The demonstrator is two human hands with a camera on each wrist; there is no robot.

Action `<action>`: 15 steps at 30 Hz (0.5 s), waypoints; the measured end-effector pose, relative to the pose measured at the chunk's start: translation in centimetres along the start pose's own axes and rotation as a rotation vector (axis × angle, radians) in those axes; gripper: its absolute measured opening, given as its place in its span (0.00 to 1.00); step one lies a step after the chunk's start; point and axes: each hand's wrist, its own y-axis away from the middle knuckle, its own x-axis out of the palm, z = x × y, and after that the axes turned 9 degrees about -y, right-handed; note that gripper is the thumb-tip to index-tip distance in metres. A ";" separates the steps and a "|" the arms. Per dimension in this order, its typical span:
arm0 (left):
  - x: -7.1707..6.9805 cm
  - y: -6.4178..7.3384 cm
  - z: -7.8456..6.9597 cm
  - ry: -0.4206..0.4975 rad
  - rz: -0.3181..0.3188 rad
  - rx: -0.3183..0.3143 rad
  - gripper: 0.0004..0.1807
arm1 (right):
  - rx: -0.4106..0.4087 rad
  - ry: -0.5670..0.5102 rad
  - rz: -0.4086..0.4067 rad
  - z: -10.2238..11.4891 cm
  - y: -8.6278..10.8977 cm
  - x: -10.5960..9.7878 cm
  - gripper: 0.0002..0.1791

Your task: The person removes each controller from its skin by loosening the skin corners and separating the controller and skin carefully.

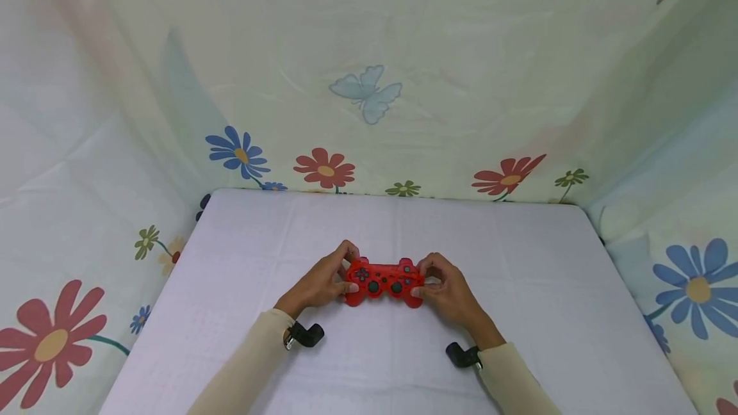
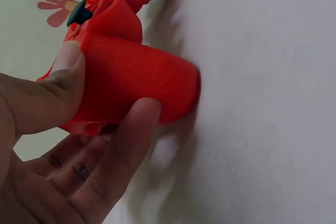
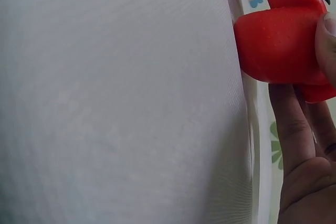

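A red game controller (image 1: 385,274) with dark thumbsticks and buttons is held between both hands near the middle of the table. My left hand (image 1: 324,279) grips its left end, thumb on the top face and fingers at the side and underneath. At the other end, my right hand (image 1: 448,287) pinches it the same way, thumb on the front. In the left wrist view the rounded red handle (image 2: 136,77) comes down close to the white cloth. The right wrist view shows the other handle (image 3: 283,45), with the thumb on it and fingers below.
A white cloth (image 1: 519,274) covers the table. Behind and at both sides hang pale curtains (image 1: 438,82) printed with flowers and a butterfly. Each wrist carries a small black camera (image 1: 308,334), just below the hand.
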 end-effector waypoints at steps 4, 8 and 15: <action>0.0 -0.1 -0.3 -0.023 -0.004 0.007 0.31 | 0.036 -0.006 -0.005 0.0 -0.1 0.2 0.25; -0.3 -0.1 -0.7 -0.068 -0.007 0.003 0.29 | 0.040 -0.007 -0.012 0.1 0.0 0.4 0.25; -0.7 -1.1 -1.6 -0.133 -0.070 -0.032 0.13 | 0.055 0.009 -0.028 0.2 0.1 0.4 0.26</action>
